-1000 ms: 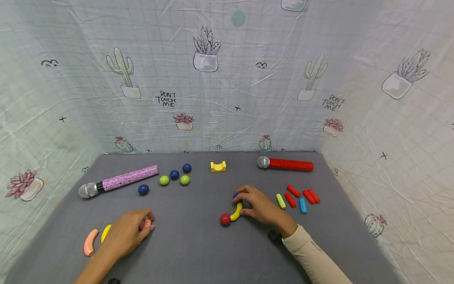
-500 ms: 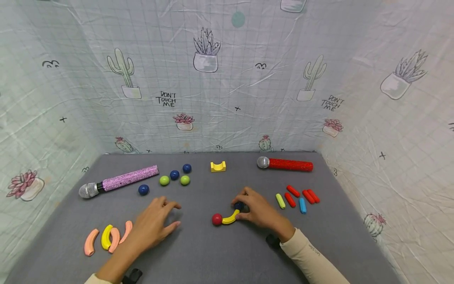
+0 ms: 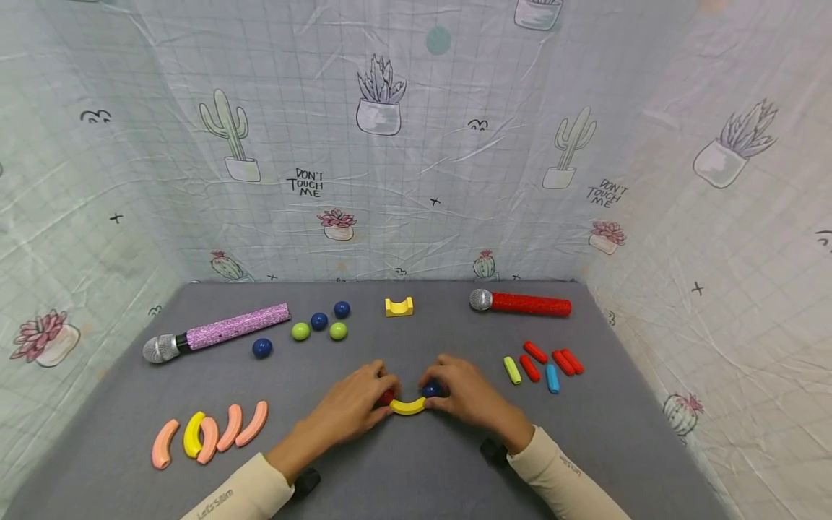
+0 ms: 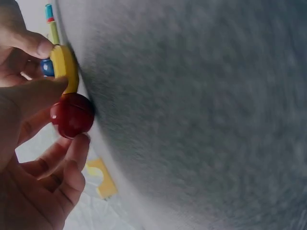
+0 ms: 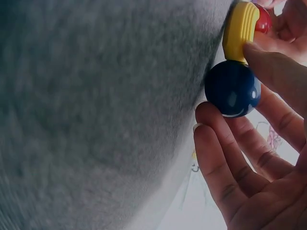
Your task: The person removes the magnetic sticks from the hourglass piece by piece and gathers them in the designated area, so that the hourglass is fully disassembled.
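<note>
In front of me a curved yellow piece (image 3: pixel 408 407) lies low over the grey table, with a red ball (image 4: pixel 72 115) at its left end and a blue ball (image 5: pixel 232 88) at its right end. My left hand (image 3: pixel 354 401) holds the red-ball end, its thumb on the yellow piece and fingertips against the ball. At the other end, my right hand (image 3: pixel 473 399) grips in the same way, thumb by the yellow piece and fingers around the blue ball. Ridges show along the yellow piece in the right wrist view.
Several pink curved pieces (image 3: pixel 252 424) and another yellow curved piece (image 3: pixel 193 435) lie at left. Behind are loose blue and green balls (image 3: pixel 300 331), a pink glitter microphone (image 3: pixel 237 326), a yellow notched block (image 3: pixel 399 308) and a red microphone (image 3: pixel 529 303). Short red sticks (image 3: pixel 529 368) lie at right.
My left hand let go of a pink curved piece beside the others, then came right to the red ball. The yellow piece with its balls swung from slanted to level, moving slightly left.
</note>
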Available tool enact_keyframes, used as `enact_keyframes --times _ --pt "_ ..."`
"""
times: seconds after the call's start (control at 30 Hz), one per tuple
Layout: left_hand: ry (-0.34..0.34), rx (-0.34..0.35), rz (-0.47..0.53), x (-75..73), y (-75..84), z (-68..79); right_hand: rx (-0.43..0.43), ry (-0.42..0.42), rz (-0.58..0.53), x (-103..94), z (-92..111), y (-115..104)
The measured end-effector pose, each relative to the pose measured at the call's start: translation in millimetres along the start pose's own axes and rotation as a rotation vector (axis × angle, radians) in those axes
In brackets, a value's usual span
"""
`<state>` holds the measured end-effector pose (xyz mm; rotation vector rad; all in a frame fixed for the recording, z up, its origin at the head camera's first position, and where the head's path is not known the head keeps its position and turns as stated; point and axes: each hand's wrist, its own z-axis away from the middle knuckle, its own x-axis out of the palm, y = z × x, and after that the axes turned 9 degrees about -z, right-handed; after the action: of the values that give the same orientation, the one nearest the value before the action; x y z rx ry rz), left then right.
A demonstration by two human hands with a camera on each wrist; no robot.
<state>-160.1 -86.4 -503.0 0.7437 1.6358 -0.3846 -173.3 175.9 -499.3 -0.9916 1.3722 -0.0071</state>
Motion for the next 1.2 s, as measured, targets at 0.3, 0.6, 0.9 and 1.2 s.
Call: enact_keyframes --times 0.3,0.6,0.9,1.2 --pt "-0.007 -0.046 0.011 -1.0 -19.1 -5.4 -0.006 0.002 0.013 3.8 0.4 -4.9" --pt "0.101 -0.115 -0.08 -19.5 -71.6 -36.0 -0.014 -0.012 -0.005 8.7 1.3 -7.7" --pt "0.074 -0.193 -0.184 -22.0 -109.1 -73.0 -0.007 -0.043 -0.064 12.5 3.1 -13.0" --pt "-0.007 -0.23 -0.241 -18.9 -111.4 -93.0 0.003 -0.066 -0.081 13.0 3.1 -16.3"
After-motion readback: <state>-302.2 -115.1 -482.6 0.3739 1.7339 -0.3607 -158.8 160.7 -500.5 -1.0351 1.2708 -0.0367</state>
